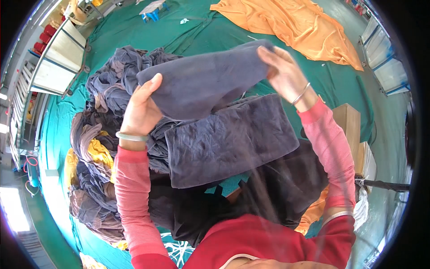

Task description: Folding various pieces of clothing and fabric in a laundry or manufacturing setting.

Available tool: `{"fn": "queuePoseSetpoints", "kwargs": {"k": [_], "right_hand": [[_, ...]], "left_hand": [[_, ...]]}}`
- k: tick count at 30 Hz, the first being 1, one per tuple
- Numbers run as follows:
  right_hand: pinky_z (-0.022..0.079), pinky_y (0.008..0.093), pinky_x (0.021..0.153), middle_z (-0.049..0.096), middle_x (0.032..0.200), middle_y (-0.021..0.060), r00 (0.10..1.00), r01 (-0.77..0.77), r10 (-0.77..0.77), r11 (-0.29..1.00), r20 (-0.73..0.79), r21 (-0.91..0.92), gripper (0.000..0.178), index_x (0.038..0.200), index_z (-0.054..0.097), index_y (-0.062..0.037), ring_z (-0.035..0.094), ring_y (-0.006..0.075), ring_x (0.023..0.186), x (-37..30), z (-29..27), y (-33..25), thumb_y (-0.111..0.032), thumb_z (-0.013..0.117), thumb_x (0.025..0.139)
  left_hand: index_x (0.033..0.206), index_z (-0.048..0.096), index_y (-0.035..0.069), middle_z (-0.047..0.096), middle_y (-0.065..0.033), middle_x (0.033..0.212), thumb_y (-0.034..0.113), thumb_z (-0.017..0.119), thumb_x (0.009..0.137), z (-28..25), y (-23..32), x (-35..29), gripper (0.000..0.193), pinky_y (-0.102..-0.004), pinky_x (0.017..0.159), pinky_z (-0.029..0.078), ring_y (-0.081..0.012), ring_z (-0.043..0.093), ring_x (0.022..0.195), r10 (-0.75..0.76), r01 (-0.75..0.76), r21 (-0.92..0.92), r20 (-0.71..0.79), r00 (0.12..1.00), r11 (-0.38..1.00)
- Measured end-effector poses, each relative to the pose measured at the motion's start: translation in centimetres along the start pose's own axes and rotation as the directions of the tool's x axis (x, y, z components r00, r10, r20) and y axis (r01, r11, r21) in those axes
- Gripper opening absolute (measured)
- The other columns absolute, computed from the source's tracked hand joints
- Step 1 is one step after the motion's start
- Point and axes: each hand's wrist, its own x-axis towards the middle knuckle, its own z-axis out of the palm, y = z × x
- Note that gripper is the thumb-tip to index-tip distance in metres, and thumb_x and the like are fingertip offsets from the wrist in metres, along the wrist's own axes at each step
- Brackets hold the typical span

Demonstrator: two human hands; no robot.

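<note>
A dark grey towel-like cloth (201, 78) is stretched between my two hands, raised in front of me. My left hand (142, 105) grips its left end, thumb on top and fingers tucked out of sight behind it. At the far right end, my right hand (284, 71) pinches the cloth's edge, slightly blurred by motion. Below lies a second grey cloth (233, 141), folded into a flat rectangle over my lap. Its upper part is partly covered by the held cloth.
A heap of crumpled grey cloths (109, 83) with a yellow cloth (99, 152) among them lies at my left. An orange sheet (295, 27) spreads over the green ground cover (192, 36) ahead. A cardboard box (347, 123) stands at right, a wheeled cart (60, 58) far left.
</note>
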Motion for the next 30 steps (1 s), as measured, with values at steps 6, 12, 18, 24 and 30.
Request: {"fn": "queuePoseSetpoints", "kwargs": {"k": [6, 12, 18, 24, 30], "right_hand": [[0.045, 0.0258, 0.083, 0.063, 0.099, 0.0028, 0.998, 0.063, -0.06, 0.994, -0.037, 0.089, 0.018, 0.102, 0.062, -0.0022, 0.059, 0.0122, 0.091, 0.1, -4.3, -2.2, -0.013, 0.058, 0.088], [0.038, 0.018, 0.065, 0.058, 0.077, -0.006, 0.892, 0.16, -0.396, 0.73, -0.22, -0.665, 0.015, 0.082, 0.065, -0.0066, 0.05, 0.0026, 0.07, 0.3, -7.4, -3.0, -0.021, 0.062, 0.086], [0.04, 0.0207, 0.067, 0.061, 0.079, -0.0064, 0.847, 0.165, -0.294, 0.937, -0.443, -0.307, 0.013, 0.079, 0.067, -0.0128, 0.053, 0.0033, 0.074, -0.1, -7.2, -3.1, -0.025, 0.067, 0.082], [0.043, 0.0311, 0.081, 0.064, 0.093, 0.0027, 0.911, 0.305, -0.308, 0.951, -0.275, -0.057, 0.015, 0.095, 0.065, -0.0093, 0.058, 0.0134, 0.088, -2.4, -9.2, -6.1, -0.02, 0.06, 0.087], [0.039, 0.0347, 0.07, 0.045, 0.075, 0.0017, 0.911, 0.405, -0.412, 0.906, -0.034, -0.123, 0.026, 0.074, 0.044, -0.0129, 0.043, 0.0153, 0.071, -11.2, -6.9, -9.1, -0.032, 0.051, 0.091]], "left_hand": [[0.11, 0.055, -0.001, 0.061, -0.0104, 0.11, 0.019, 0.052, 0.089, -2.0, 2.0, -0.4, 0.03, -0.0371, 0.092, 0.042, -0.0236, 0.057, 0.103, 0.104, -0.114, -0.051, -0.163, 0.981, 0.992], [0.103, 0.057, -0.002, 0.061, -0.0114, 0.108, 0.015, 0.046, 0.09, -3.0, 2.2, -0.1, 0.024, -0.036, 0.093, 0.042, -0.0237, 0.056, 0.105, 0.23, -0.238, -0.051, -0.121, 0.966, 0.97], [0.107, 0.059, 0.002, 0.063, -0.0066, 0.104, 0.012, 0.052, 0.089, -2.9, 1.2, 0.0, 0.022, -0.0333, 0.087, 0.043, -0.0174, 0.058, 0.098, 0.512, -0.413, 0.366, -0.235, 0.826, 0.834], [0.106, 0.063, 0.001, 0.057, -0.0093, 0.118, 0.009, 0.057, 0.086, 0.4, 0.6, -1.5, 0.022, -0.0325, 0.098, 0.035, -0.0203, 0.053, 0.11, 0.791, -0.619, 0.636, 0.022, 0.612, 0.461], [0.076, 0.062, -0.002, 0.065, -0.0198, 0.09, 0.012, 0.058, 0.079, 1.8, 1.1, -10.2, 0.015, -0.0479, 0.094, 0.038, -0.0275, 0.064, 0.084, 0.59, -0.617, 0.716, 0.355, 0.725, 0.328]]}}
